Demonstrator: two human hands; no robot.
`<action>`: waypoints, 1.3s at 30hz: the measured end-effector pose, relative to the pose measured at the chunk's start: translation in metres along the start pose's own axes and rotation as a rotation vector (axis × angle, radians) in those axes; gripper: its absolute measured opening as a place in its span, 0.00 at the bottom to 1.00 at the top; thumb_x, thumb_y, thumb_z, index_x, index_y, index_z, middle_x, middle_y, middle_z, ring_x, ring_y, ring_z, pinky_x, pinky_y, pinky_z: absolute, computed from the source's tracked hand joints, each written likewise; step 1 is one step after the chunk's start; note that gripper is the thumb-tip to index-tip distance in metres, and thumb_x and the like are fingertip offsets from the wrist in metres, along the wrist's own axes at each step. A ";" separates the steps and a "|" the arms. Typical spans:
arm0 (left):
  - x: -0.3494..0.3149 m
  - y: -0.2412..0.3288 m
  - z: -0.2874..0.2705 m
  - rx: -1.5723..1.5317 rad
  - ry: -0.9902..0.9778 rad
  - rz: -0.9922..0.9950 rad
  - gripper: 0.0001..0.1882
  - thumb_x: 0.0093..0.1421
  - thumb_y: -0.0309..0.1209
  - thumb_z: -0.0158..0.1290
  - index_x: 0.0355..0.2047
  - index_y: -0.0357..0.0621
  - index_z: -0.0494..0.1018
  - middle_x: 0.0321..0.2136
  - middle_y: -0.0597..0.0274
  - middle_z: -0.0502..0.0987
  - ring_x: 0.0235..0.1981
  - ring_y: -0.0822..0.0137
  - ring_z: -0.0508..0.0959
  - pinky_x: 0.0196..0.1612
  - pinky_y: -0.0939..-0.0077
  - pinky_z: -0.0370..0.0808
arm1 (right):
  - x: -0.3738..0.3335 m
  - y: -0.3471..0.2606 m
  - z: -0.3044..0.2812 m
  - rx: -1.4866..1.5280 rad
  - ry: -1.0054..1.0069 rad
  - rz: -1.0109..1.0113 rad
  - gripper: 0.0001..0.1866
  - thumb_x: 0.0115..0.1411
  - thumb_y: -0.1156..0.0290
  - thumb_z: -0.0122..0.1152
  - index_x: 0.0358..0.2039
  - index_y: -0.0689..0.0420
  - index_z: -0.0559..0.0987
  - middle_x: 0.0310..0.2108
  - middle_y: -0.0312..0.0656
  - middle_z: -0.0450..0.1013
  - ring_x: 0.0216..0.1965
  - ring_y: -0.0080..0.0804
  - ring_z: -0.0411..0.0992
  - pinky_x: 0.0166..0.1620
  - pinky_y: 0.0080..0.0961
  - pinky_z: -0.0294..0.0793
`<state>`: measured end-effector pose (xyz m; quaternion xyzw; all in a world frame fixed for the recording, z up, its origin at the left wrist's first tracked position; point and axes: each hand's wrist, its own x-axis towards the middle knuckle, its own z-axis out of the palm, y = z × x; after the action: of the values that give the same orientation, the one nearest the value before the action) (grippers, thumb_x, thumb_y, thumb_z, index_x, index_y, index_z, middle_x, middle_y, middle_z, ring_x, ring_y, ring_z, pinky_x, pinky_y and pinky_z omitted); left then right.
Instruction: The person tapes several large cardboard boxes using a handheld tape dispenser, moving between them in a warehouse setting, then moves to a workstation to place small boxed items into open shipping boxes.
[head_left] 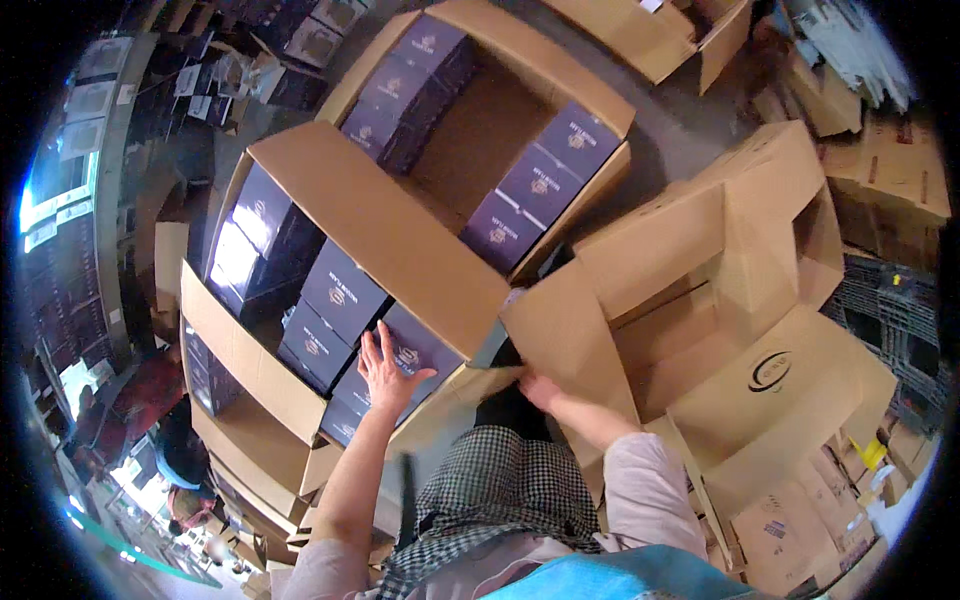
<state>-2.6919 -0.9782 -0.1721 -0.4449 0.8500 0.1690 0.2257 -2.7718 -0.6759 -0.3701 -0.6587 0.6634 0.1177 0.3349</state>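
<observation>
My left hand (390, 378) rests on dark blue boxes, its fingers spread and its thumb out to the right. Under the fingertips is a dark blue box (425, 345) at the near right end of an open brown carton (400, 225). More dark blue boxes (340, 290) stand beside it in that carton, each with a pale print on top. My right hand (542, 390) is low beside the carton's near right corner, against the flap (570, 320) of another open carton; its fingers are mostly hidden, so I cannot tell whether they grip the edge.
To the right, the open brown carton (650, 370) shows no boxes where I can see inside. Beyond the near carton stands another carton (575, 85) with dark blue boxes along two sides. Stacked cartons (250, 435) lie at the left, and wire crates (885, 320) at the far right.
</observation>
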 end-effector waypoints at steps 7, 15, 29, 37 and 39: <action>-0.006 0.024 -0.016 0.089 -0.098 -0.021 0.71 0.39 0.54 0.69 0.69 0.39 0.33 0.65 0.28 0.43 0.68 0.37 0.44 0.65 0.38 0.49 | -0.179 0.158 -0.099 -0.320 -0.358 0.527 0.22 0.62 0.64 0.48 0.56 0.58 0.72 0.59 0.48 0.64 0.64 0.49 0.56 0.59 0.74 0.51; 0.007 0.025 -0.015 0.148 -0.171 -0.057 0.72 0.38 0.53 0.70 0.67 0.33 0.32 0.63 0.22 0.43 0.67 0.32 0.46 0.63 0.42 0.57 | -0.182 0.216 -0.144 0.557 -0.244 0.878 0.31 0.58 0.75 0.53 0.63 0.53 0.60 0.63 0.45 0.54 0.68 0.49 0.49 0.59 0.71 0.56; 0.022 0.036 -0.010 0.157 -0.205 -0.008 0.72 0.40 0.50 0.71 0.67 0.29 0.30 0.63 0.19 0.42 0.67 0.29 0.43 0.65 0.44 0.54 | -0.165 0.255 -0.075 0.315 0.286 1.076 0.11 0.57 0.67 0.58 0.39 0.56 0.74 0.26 0.50 0.77 0.31 0.49 0.78 0.37 0.44 0.76; 0.018 0.019 -0.015 0.339 -0.273 0.075 0.70 0.43 0.56 0.66 0.66 0.25 0.33 0.64 0.25 0.46 0.65 0.32 0.50 0.68 0.49 0.50 | -0.273 0.202 -0.046 0.390 0.045 1.223 0.20 0.59 0.66 0.56 0.52 0.55 0.74 0.31 0.50 0.79 0.38 0.46 0.78 0.46 0.45 0.74; 0.026 0.012 -0.014 0.479 -0.288 0.175 0.70 0.44 0.61 0.63 0.65 0.23 0.35 0.64 0.28 0.47 0.65 0.32 0.51 0.68 0.48 0.48 | -0.268 0.202 -0.047 0.368 0.068 1.239 0.19 0.60 0.67 0.54 0.52 0.54 0.74 0.31 0.49 0.79 0.37 0.46 0.78 0.47 0.43 0.74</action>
<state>-2.7181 -0.9956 -0.1732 -0.2753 0.8601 0.0437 0.4271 -3.0023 -0.4697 -0.2312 -0.0888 0.9403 0.1528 0.2910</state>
